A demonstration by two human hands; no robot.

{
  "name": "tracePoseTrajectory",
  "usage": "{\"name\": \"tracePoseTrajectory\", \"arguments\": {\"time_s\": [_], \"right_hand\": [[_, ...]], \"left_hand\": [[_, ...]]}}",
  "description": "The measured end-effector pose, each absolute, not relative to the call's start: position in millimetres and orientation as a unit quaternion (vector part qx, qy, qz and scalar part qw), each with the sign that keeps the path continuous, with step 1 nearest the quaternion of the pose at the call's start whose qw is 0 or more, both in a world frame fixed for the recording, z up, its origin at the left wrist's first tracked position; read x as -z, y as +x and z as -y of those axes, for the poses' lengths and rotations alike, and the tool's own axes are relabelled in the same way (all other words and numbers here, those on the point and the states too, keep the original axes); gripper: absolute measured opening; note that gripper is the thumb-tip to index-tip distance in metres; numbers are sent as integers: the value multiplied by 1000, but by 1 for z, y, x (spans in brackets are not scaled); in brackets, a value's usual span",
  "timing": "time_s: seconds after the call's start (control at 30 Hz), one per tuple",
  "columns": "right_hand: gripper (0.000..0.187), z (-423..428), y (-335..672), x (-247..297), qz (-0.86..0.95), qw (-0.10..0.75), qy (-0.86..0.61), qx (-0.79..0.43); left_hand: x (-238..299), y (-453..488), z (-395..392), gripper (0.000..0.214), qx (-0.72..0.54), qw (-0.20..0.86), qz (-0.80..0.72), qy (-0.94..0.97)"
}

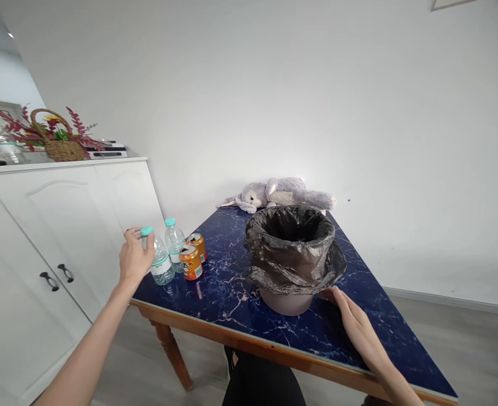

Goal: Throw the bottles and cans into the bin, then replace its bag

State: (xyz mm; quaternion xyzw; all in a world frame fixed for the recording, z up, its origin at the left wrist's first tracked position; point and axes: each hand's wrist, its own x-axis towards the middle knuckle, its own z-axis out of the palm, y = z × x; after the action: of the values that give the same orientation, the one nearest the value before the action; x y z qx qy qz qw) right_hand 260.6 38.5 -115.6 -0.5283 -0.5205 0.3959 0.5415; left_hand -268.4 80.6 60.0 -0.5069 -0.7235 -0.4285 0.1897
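Observation:
My left hand (134, 257) is wrapped round the neck of a small clear water bottle (161, 264) with a teal cap, standing at the table's left edge. A second water bottle (174, 239) and two orange soda cans (191, 262) (198, 245) stand right beside it. My right hand (354, 321) lies flat on the blue marbled table (232, 293), fingers stretched out, fingertips touching the base of a small bin (293, 256) lined with a black bag.
A grey plush toy (274, 194) lies at the table's far end against the white wall. A white cabinet (41, 237) stands at the left, with a wicker basket (61, 141) of flowers on top. Grey floor shows to the right of the table.

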Motion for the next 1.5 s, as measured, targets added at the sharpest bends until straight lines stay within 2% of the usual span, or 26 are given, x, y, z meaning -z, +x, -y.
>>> {"name": "tracePoseTrajectory", "arguments": {"time_s": [0.13,0.23,0.37,0.47,0.53,0.6,0.67,0.87,0.97,1.07,1.17,1.3,1.37,1.5], "right_hand": [[62,-40,260,115,512,550,-523,-402],[62,-40,259,114,511,560,-520,-394],[64,-38,258,108,513,565,-519,-385],[67,-37,257,105,518,563,-518,-383],[68,-38,257,105,512,565,-517,-388],[68,-40,257,108,507,569,-513,-394],[66,-42,257,111,507,571,-508,-398],[65,-44,258,114,512,574,-497,-401],[65,-44,259,114,511,581,-492,-399],[66,-44,260,114,515,576,-490,-403],[67,-44,261,114,517,569,-495,-405],[63,-42,260,114,524,565,-499,-396],[60,-42,260,115,523,570,-498,-392],[60,-42,259,115,523,566,-501,-393]], "left_hand": [[-65,-265,-56,46,422,214,734,-487],[-86,-245,-33,50,468,270,699,-468],[-140,-187,-5,59,611,356,505,-495],[-181,-127,8,56,673,356,304,-572],[-197,-86,10,47,684,300,249,-617],[-202,-50,4,33,695,208,252,-640],[-196,-22,-9,28,676,131,249,-681],[-145,0,-62,34,520,-13,303,-798],[-125,-13,-67,35,437,-46,354,-825],[-117,-32,-55,37,414,-31,391,-821],[-118,-63,-46,39,450,22,432,-781],[-125,-130,-56,37,491,198,497,-687],[-126,-170,-71,39,473,269,523,-656],[-112,-234,-105,51,393,275,596,-644]]}}
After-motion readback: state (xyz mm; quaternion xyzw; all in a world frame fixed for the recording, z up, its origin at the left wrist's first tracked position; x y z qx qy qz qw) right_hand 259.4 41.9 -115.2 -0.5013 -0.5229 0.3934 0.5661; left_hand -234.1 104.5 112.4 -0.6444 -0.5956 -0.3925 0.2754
